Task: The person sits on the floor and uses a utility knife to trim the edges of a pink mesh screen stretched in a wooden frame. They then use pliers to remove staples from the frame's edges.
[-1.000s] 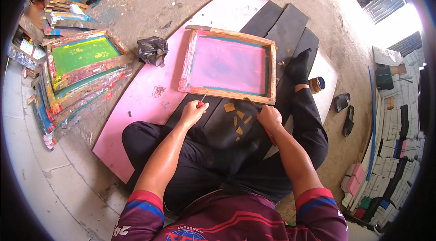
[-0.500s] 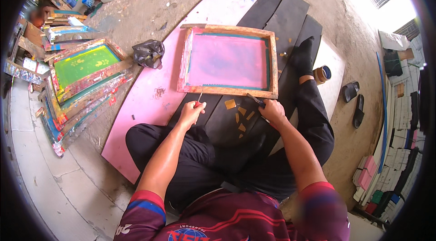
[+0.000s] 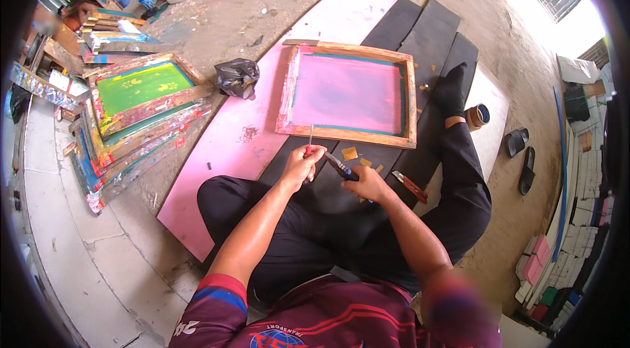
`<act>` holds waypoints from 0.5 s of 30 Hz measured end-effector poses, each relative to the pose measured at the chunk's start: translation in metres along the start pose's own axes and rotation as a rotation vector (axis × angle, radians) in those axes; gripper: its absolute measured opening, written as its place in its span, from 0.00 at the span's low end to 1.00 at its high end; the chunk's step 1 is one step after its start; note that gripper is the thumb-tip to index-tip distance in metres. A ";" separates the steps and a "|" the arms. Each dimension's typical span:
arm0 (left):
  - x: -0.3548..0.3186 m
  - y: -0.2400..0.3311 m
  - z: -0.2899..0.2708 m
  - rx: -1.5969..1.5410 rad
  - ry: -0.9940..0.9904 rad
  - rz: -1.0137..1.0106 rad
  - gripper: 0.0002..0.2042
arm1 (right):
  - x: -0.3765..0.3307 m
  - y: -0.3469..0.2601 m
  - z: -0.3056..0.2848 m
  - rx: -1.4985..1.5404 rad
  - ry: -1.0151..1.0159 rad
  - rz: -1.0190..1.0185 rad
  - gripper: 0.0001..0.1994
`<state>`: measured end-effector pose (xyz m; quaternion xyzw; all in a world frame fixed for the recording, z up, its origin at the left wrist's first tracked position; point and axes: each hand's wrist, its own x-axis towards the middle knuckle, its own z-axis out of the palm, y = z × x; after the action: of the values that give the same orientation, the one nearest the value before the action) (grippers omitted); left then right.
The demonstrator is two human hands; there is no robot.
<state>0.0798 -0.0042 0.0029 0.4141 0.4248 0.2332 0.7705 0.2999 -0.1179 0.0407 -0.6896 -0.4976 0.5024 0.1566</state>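
Observation:
A wooden screen-printing frame [image 3: 349, 139] lies in front of me, its see-through mesh edged in teal. My left hand [image 3: 302, 165] is closed on a red-handled screwdriver [image 3: 310, 141], its thin metal shaft pointing up toward the frame's near edge. Close beside it, my right hand [image 3: 369, 184] grips a dark blue-and-black handled tool [image 3: 341, 167] whose kind I cannot make out. The front end of that tool reaches the left fingers. Brown scraps [image 3: 350, 153] lie between the hands and the frame. A red cutter knife [image 3: 410, 188] rests near my right forearm.
Black sheets [image 3: 426, 26] lie over a pink board [image 3: 210, 177] under the frame. A black plastic bag [image 3: 237, 78] sits to the left, near stacked paint-stained frames [image 3: 144, 89]. On the right are a tape roll [image 3: 477, 116] by my foot and black sandals [image 3: 522, 158].
My right hand has moved left with its tool, up to my left hand. The red cutter knife now shows beside my right forearm. The whole view has shifted slightly.

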 end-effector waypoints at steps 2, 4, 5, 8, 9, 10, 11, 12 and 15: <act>0.000 -0.003 -0.009 -0.032 0.018 -0.015 0.11 | 0.004 0.001 0.013 0.126 -0.090 0.003 0.18; -0.002 -0.002 -0.015 -0.078 0.043 -0.035 0.11 | 0.007 -0.002 0.021 0.220 -0.142 -0.022 0.18; -0.004 0.000 -0.017 -0.108 0.060 -0.047 0.11 | 0.002 -0.011 0.018 0.268 -0.180 -0.052 0.18; -0.003 0.005 -0.019 -0.168 0.092 -0.069 0.11 | 0.002 -0.013 0.017 0.329 -0.199 -0.047 0.16; -0.003 0.005 -0.019 -0.183 0.096 -0.076 0.12 | 0.003 -0.015 0.016 0.304 -0.202 -0.035 0.15; -0.003 0.006 -0.019 -0.171 0.109 -0.071 0.12 | 0.005 -0.017 0.016 0.280 -0.204 -0.021 0.14; -0.002 0.006 -0.019 -0.160 0.118 -0.066 0.12 | 0.005 -0.017 0.015 0.255 -0.203 -0.007 0.14; -0.002 0.006 -0.018 -0.149 0.127 -0.061 0.12 | 0.005 -0.016 0.016 0.287 -0.199 -0.027 0.14; 0.001 0.001 -0.017 -0.082 0.161 -0.049 0.12 | 0.003 -0.018 0.018 0.413 -0.226 -0.020 0.15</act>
<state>0.0662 0.0041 -0.0020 0.3516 0.4855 0.2642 0.7556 0.2751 -0.1118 0.0437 -0.5773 -0.4053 0.6660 0.2427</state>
